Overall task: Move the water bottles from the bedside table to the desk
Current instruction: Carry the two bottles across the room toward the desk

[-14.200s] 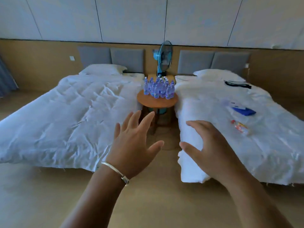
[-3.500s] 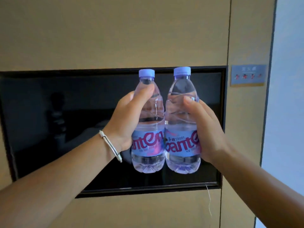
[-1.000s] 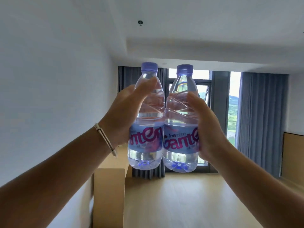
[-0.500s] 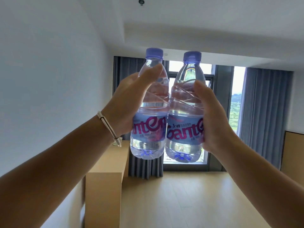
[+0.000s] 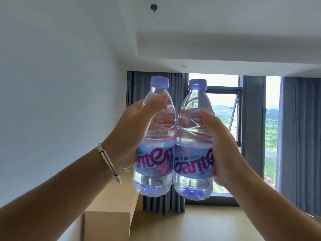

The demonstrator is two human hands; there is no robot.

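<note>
Two upright Ganten water bottles (sides touching): my left grip (image 5: 132, 134) wraps one (image 5: 156, 136), my right grip (image 5: 224, 146) the other (image 5: 192, 140), above the wooden worktop (image 5: 111, 206).

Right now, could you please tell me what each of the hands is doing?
Left hand: grips the left water bottle.
Right hand: grips the right water bottle.

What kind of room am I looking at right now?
Likely a hotel or apartment bedroom: floor-length grey curtains flank a tall window, with a built-in wooden desk along the white wall and wood flooring. Each hand holds a water bottle.
</note>
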